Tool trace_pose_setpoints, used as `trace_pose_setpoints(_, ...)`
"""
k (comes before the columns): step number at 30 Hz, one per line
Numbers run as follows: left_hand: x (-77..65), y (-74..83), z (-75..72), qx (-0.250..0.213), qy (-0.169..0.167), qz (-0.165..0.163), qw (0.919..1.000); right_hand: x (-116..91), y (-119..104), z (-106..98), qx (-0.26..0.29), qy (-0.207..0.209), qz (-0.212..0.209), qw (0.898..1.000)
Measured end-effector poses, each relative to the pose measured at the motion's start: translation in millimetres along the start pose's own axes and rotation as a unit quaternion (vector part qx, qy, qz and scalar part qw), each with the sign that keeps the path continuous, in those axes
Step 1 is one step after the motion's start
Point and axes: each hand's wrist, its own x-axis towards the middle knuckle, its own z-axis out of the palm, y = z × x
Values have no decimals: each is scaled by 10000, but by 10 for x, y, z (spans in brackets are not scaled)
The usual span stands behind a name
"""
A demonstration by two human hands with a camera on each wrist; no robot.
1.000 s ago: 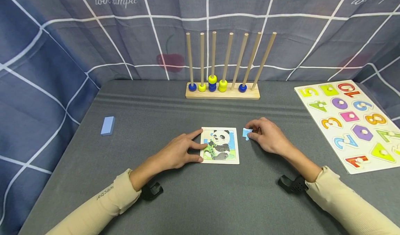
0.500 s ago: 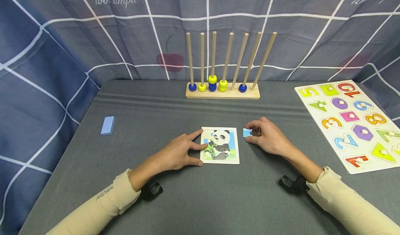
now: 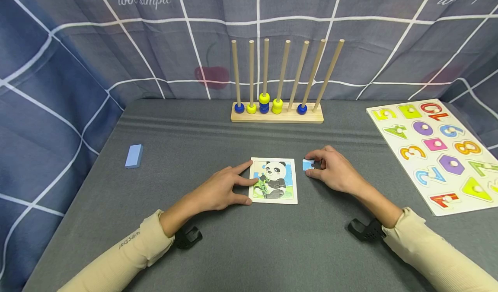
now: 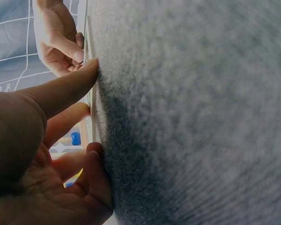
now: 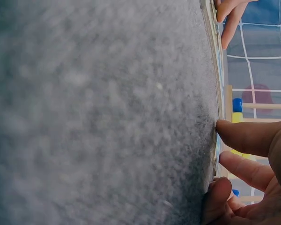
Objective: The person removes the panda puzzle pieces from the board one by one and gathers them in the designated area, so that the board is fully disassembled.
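A square panda jigsaw puzzle (image 3: 272, 201) in a white frame lies in front of me. Its upper left corner shows a bare pale patch beside the panda's head. My left hand (image 3: 222, 187) spreads its fingers along the left edge, thumb near the lower corner and one fingertip over the picture. To the right, my right hand (image 3: 335, 169) pinches a light blue puzzle piece (image 3: 308, 165) between thumb and finger, a short way from the frame. The piece's dark part is partly covered by the fingers. In the right wrist view, the thumb and fingertips sit close over the cloth beside the piece (image 5: 218, 144).
Behind the puzzle stands a wooden bead rack (image 3: 277, 116) with upright pegs and blue and yellow beads. A number and shape peg board (image 3: 412, 166) lies at the right. A light blue block (image 3: 134, 156) lies at the left. A checked curtain (image 3: 163, 46) hangs behind the table.
The puzzle piece has turned in my right fingers, its dark part now toward the hand; my right thumb moved slightly down and left. Over the last half second both hands stay nearly still.
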Motion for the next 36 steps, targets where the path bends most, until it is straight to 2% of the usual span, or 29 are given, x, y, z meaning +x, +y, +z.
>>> trace_pose_setpoints(8,-12,1,-9,46,-13,-34,10000,4,-62,12,282,10,77,9996)
trace_pose_setpoints(14,-4,-4,-11,50,-55,-18,10000,75,-240,0,429,-80,-193,9989)
trace_pose_setpoints(24,3,4,-26,0,-142,-73,9999,233,-461,283,807,-593,-656,9928)
trace_pose_setpoints(32,16,5,-26,47,-132,-7,9999,333,-549,395,371,-961,-486,9935)
trace_pose_setpoints(36,6,-15,-28,11,-171,-35,9998,352,-554,408,146,-1098,-545,9923)
